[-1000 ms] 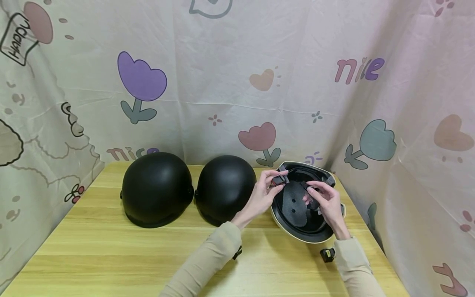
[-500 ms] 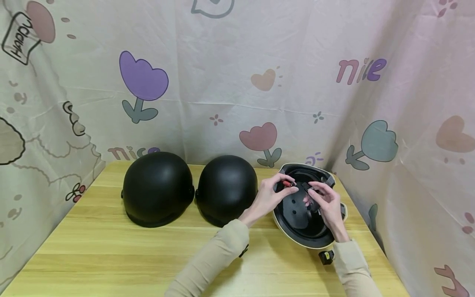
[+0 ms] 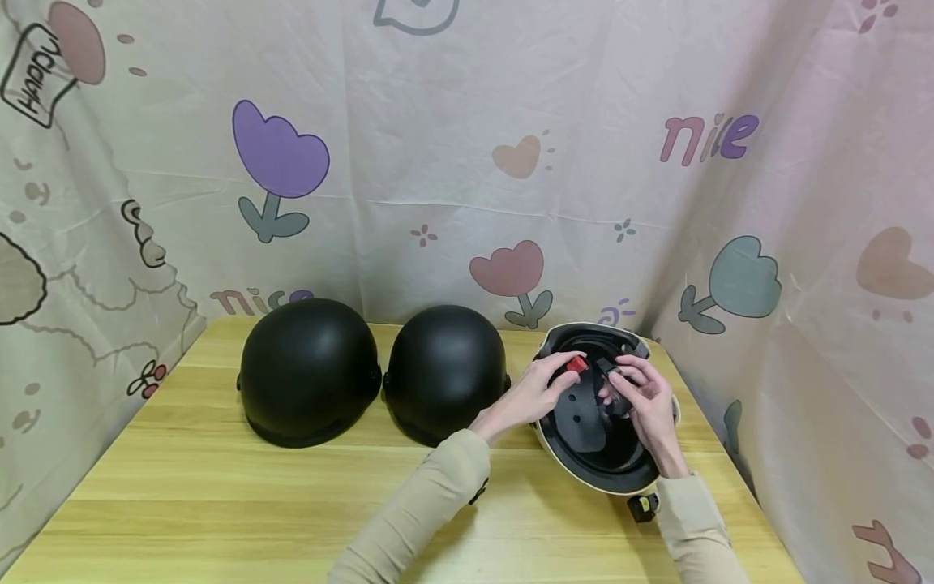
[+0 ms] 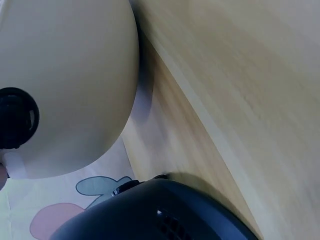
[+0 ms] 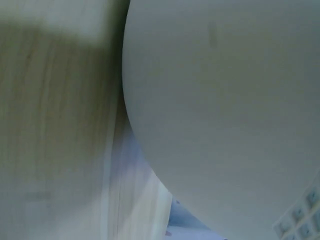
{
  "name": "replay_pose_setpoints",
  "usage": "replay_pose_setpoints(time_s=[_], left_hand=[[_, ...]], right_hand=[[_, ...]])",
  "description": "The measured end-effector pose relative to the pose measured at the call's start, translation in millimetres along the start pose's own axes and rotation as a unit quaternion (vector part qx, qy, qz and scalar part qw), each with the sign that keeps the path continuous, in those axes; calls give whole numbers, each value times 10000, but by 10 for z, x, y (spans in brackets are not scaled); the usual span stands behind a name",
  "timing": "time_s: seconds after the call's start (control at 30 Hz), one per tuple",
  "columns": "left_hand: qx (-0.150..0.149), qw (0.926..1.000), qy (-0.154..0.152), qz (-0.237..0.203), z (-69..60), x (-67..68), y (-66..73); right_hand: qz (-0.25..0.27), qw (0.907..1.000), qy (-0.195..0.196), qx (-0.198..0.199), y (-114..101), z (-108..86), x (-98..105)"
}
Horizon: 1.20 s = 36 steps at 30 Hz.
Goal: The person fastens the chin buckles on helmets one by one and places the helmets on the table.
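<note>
A pale helmet (image 3: 586,478) lies upside down at the table's right, its black padded inside facing up. Over its left part, my left hand (image 3: 531,394) pinches a small buckle (image 3: 577,364) whose red side shows. My right hand (image 3: 649,403) holds a dark strap piece (image 3: 607,367) over the right part of the opening; the fingers partly hide it. In the left wrist view the beige shell (image 4: 80,65) bears a round black knob (image 4: 17,117). The right wrist view is mostly filled by the smooth shell (image 5: 220,110).
Two black helmets, one at left (image 3: 310,373) and one in the middle (image 3: 445,373), stand dome up on the wooden table (image 3: 241,511). The middle one is close to my left wrist. A patterned cloth (image 3: 409,162) hangs behind the table.
My left hand has moved slightly right, nearer my right hand, and turned the buckle so its red side shows. The pale helmet has tilted a little. My right hand has barely moved.
</note>
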<state>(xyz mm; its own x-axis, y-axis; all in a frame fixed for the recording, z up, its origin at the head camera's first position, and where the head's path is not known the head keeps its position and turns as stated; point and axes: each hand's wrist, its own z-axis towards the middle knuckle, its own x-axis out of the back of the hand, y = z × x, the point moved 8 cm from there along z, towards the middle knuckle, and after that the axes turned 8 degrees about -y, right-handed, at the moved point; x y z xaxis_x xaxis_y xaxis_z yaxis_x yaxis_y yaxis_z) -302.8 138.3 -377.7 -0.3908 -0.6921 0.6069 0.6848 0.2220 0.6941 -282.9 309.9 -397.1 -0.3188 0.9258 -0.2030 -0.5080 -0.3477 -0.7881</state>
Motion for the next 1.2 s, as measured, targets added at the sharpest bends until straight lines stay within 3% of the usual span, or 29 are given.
replay_pose_setpoints(time_s=[0.2, 0.43, 0.57, 0.8, 0.97, 1.2], left_hand=[[103, 9994, -274, -181, -6, -10, -73], [246, 9982, -550, 60, -15, -42, -131], [316, 9974, -642, 91, -22, -48, -145], [430, 9956, -625, -554, -36, -49, -176], [444, 9917, -667, -1006, -45, -42, -184], [312, 9931, -786, -816, -47, -33, -160]], right_hand=[[75, 9999, -46, -51, -6, 35, -15], [162, 9995, 76, -265, 18, 44, 1], [305, 9989, -47, -357, 13, 38, -10], [307, 9975, -250, -584, 22, 36, -35], [215, 9983, -189, -506, 33, 30, -27], [-88, 9991, -273, -321, 29, 26, -49]])
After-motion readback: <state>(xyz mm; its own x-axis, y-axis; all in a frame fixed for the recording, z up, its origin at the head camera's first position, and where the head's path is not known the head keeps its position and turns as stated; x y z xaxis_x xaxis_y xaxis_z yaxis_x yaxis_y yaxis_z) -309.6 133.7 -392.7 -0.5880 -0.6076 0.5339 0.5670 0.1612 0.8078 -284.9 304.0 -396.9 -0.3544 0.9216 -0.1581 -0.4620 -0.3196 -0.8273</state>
